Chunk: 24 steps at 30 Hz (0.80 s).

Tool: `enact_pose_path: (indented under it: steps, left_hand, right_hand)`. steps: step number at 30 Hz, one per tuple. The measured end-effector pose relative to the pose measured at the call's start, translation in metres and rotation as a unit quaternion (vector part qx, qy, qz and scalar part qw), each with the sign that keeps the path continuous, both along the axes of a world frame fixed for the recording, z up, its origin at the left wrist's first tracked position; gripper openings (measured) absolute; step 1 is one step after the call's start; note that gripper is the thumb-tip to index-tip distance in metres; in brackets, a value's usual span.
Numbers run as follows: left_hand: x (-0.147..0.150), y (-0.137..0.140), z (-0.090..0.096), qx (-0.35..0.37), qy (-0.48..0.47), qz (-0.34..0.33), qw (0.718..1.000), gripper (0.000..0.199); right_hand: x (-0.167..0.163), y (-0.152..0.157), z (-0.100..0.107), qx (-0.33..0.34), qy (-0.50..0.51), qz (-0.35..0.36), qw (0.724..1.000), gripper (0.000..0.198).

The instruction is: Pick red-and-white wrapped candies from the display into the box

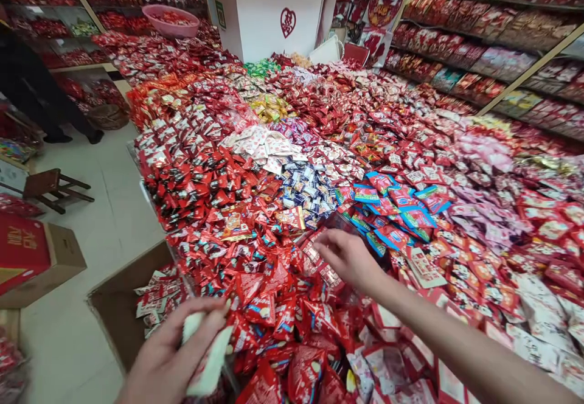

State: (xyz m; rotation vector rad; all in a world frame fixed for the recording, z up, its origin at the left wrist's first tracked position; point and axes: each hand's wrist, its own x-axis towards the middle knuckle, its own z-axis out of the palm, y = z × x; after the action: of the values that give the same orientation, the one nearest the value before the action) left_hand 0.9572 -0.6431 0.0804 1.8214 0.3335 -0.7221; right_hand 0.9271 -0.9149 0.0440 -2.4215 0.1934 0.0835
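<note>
My left hand (176,352) is at the bottom of the view, closed on a small white packet (210,355) with some red on its face. Thumb and fingers press it from both sides. Further in, my right hand (349,261) reaches over the pile with bent fingers, at a red-and-white packet (322,264). What lies under those fingertips is hidden. Shiny red candy packets (269,309) fill the space between the two hands. Just beyond my right hand are red, blue and green packets (395,209) and small navy-and-white sweets (308,191).
An open cardboard box (112,297) holding white-and-red packets stands by the display's left edge. A wooden stool (48,185) and a red-and-brown carton (59,258) are on the floor. A person in dark trousers (45,87) stands back left. Stocked shelves (483,36) line the right side.
</note>
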Motion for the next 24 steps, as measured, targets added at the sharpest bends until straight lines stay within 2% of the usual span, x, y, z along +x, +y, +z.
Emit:
enact_pose_path:
  steps: [1,2,3,5,6,8,11,14,16,20,22,24]
  left_hand:
    - [0.003,-0.01,0.004,-0.025,-0.026,0.011,0.999,0.047]
    - [0.004,-0.019,0.007,-0.038,-0.055,-0.012,0.998,0.041]
    - [0.005,-0.026,0.009,-0.056,-0.113,-0.06,0.99,0.034]
    - [0.002,-0.034,0.01,-0.076,-0.214,-0.125,0.966,0.025]
    - [0.0,-0.034,0.011,-0.09,-0.232,-0.143,0.958,0.023]
    - [-0.005,-0.027,0.014,-0.133,-0.205,-0.13,0.961,0.026]
    - [-0.008,-0.006,0.019,-0.183,-0.12,-0.099,0.971,0.035]
    - [-0.01,0.014,0.021,-0.164,-0.063,-0.176,0.968,0.037]
    - [-0.012,0.022,0.019,-0.156,-0.066,-0.225,0.96,0.034]
    - [-0.016,0.027,0.013,-0.173,-0.089,-0.231,0.953,0.03]
    - [-0.019,0.027,0.013,-0.161,-0.077,-0.219,0.959,0.03]
    - [-0.023,0.026,0.015,-0.145,-0.053,-0.191,0.969,0.035]
  right_hand:
    - [-0.012,0.024,0.017,0.167,0.001,-0.012,0.986,0.024]
    - [-0.024,0.049,0.03,0.311,0.015,-0.033,0.95,0.028]
    - [-0.034,0.073,0.039,0.424,0.02,-0.046,0.904,0.035]
    - [-0.048,0.113,0.048,0.561,0.025,-0.073,0.824,0.045]
    - [-0.051,0.126,0.049,0.592,0.028,-0.084,0.801,0.046]
    - [-0.054,0.139,0.048,0.607,0.021,-0.11,0.787,0.041]
    - [-0.059,0.14,0.046,0.591,-0.019,-0.143,0.794,0.033]
    - [-0.068,0.143,0.043,0.587,-0.032,-0.154,0.794,0.03]
    - [-0.074,0.152,0.039,0.582,-0.036,-0.167,0.795,0.03]
    - [-0.086,0.17,0.033,0.568,-0.063,-0.213,0.792,0.03]
    - [-0.092,0.175,0.031,0.511,-0.097,-0.233,0.822,0.026]
    - [-0.098,0.176,0.028,0.402,-0.163,-0.232,0.871,0.018]
